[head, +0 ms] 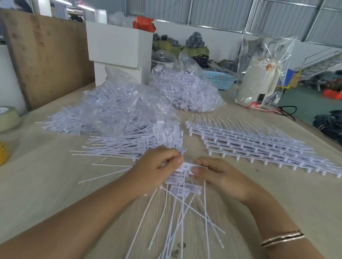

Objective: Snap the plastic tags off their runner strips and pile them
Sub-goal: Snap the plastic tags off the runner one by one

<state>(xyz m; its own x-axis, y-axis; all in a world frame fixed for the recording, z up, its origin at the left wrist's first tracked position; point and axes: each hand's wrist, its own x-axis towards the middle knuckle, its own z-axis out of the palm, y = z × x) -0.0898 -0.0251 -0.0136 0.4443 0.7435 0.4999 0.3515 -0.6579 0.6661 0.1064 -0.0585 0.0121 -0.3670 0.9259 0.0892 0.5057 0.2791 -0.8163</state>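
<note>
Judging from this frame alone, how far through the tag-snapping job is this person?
Partway. Done: a loose pile of snapped tags lies just beyond the left hand. In hand: both hands pinch a tag on a strip whose stems fan toward the camera, the right hand holding its other end. Left: a stack of uncut runner strips at right, still whole.
</note>
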